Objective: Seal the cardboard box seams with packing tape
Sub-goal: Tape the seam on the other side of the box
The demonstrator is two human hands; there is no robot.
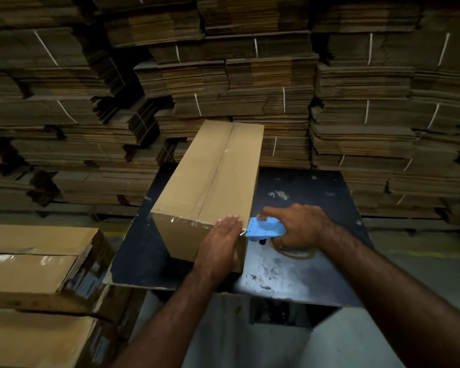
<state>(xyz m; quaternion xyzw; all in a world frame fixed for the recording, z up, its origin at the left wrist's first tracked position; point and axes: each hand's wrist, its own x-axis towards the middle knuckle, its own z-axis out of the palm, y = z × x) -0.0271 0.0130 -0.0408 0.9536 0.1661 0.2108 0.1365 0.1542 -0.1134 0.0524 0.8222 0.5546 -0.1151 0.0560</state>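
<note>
Bundled flat cardboard stacks (239, 75) rise behind a scuffed black table (303, 261).

Matt cardboard box (210, 179) — glossy tape (181, 222); blue plastic dispenser (264, 229); scuffed black tabletop (303, 266).

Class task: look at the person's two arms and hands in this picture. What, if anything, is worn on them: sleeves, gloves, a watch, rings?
Both forearms are bare as far as the frame shows; no sleeves come into view. The left hand and right hand wear no gloves. No watch, wristband or ring is visible on either wrist or on the fingers, though the light is dim.
</note>
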